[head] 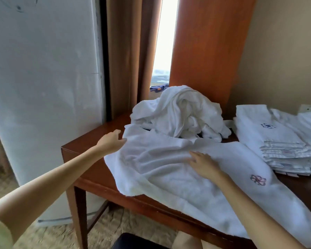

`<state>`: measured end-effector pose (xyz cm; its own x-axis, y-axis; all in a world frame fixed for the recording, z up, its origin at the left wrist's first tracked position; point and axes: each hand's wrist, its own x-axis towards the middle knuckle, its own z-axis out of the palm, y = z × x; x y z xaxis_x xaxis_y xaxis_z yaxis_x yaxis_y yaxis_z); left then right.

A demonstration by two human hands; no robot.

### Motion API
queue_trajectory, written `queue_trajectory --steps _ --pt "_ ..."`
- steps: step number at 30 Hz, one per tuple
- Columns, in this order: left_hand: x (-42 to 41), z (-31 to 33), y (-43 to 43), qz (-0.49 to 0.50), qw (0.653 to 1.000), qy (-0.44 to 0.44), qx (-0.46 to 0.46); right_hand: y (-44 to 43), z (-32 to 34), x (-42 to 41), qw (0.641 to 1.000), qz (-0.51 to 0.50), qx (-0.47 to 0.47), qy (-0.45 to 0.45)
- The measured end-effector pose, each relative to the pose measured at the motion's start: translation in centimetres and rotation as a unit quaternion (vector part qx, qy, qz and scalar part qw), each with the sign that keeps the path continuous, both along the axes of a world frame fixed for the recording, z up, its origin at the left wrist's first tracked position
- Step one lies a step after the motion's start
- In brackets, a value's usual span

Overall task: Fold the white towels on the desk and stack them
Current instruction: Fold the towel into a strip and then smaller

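Step in hand: laying one towel (169, 169) flat for its first fold.

Your left hand (111, 141) pinches the towel's far left edge; your right hand (205, 165) rests flat on its middle, fingers straight, gripping nothing. The towel lies rumpled on the desk (90, 137), before the unfolded heap (181, 112), beside the folded stack (276, 141). Next, probably: smooth it, then carry the pinched edge across.

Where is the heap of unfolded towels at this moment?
In the head view the unfolded heap sits at the far edge of the desk, mid-frame, just behind the spread towel and left of the folded stack.
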<state>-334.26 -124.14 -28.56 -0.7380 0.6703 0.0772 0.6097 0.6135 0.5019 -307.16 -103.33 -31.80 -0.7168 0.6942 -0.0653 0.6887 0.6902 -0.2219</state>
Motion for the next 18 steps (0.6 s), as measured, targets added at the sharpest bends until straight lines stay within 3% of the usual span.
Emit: queue_trajectory --steps 2,5,8,11,14,18 --pt "-0.1 -0.7 0.2 0.064 0.993 0.021 -0.100 -0.3 -1.4 -0.4 1.000 -0.020 0.016 -0.013" --pt "0.3 -1.6 0.6 0.092 0.984 0.032 -0.150 0.5 -2.1 -0.5 0.998 -0.027 0.047 -0.016" --pt "1.0 -1.0 0.7 0.064 0.986 0.007 -0.151 0.9 -2.0 -0.4 0.999 -0.021 0.043 -0.018" --pt "0.5 -0.7 -0.5 0.025 0.996 -0.031 -0.081 0.7 -2.1 -0.2 0.999 -0.020 0.044 -0.010" --pt "-1.0 -0.5 -3.2 0.088 0.993 0.045 -0.067 0.7 -2.2 -0.1 0.999 -0.022 0.044 -0.005" --pt "-4.7 -0.5 -7.1 0.185 0.978 -0.038 -0.091 0.7 -2.3 -0.2 0.999 -0.034 0.042 0.000"
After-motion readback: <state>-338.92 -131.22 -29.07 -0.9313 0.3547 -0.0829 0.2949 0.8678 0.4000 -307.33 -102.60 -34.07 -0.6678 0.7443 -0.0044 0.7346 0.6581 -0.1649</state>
